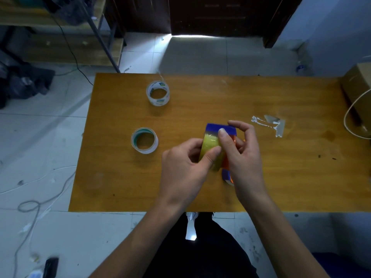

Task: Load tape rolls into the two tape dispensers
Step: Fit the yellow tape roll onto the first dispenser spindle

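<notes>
Dark trousers [200,255] of the seated person filled the bottom of the view, with pale floor tiles [50,197] on either side carrying loose white cables [34,207] and scraps. Beyond stood a wooden table [120,187], its orange-brown top scuffed and bearing a patch of torn tape residue [269,124] toward the right. A dark door [218,15] closed the far wall, light spilling under it; metal shelving [60,27] stood at far left, and a cardboard box [359,91] sat at the table's right edge.

Both forearms reached over the near edge. Left hand [184,169] was closed on a yellowish tape roll [210,151], thumb pressed on its outer face. Right hand [245,155] gripped a blue and orange tape dispenser [220,129], thumb on its blue top, the roll seated against it above the table centre.

Two further rolls lay flat on the left half, well apart: a clear printed tape roll [158,93] farther back and a clear green-cored tape roll [144,140] nearer. A second dispenser could not be made out.
</notes>
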Motion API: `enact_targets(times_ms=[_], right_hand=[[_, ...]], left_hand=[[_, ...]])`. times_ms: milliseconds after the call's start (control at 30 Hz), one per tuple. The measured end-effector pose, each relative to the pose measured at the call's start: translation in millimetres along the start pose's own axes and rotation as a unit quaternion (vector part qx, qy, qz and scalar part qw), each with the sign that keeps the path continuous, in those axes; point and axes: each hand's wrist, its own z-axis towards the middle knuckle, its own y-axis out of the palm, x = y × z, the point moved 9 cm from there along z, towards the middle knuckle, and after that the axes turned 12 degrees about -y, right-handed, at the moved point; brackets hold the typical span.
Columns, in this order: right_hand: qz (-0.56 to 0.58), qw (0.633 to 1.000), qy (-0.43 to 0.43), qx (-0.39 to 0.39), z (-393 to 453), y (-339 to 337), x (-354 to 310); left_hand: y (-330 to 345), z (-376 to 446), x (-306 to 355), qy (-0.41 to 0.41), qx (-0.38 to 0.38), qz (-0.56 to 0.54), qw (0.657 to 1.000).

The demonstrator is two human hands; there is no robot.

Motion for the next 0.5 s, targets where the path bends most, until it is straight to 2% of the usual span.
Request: enact_targets(times_ms=[100, 167, 233, 333, 400, 500], right_hand=[[-0.045, 0.998, 0.009, 0.034, 0.7, -5.7, 8.2], [-0.040, 0.996, 0.028, 0.073, 3.4, -15.9, 11.2], [-0.020, 0.993, 0.037, 0.109, 7.1, -28.9, 9.8], [0.041, 0.988, 0.046, 0.140, 11.9, -41.1, 7.8], [0.109, 0.982, 0.067, 0.142, 12.5, -37.6, 10.3], [0.179, 0.968, 0.107, 0.137, 11.0, -26.8, 16.2]], left_hand=[[-2.8, 0.9, -13.8, -0.063, 0.011, -0.052, 0.997], [-11.5, 3.1, -27.9, -0.127, 0.025, -0.135, 0.982], [-26.9, 7.0, -36.3, -0.144, 0.047, -0.191, 0.970], [-40.0, 12.5, -33.3, -0.098, 0.021, -0.168, 0.981], [-39.5, 11.0, -28.8, -0.045, -0.011, -0.082, 0.996], [-37.3, 5.6, -20.6, 0.051, -0.031, 0.021, 0.998]])
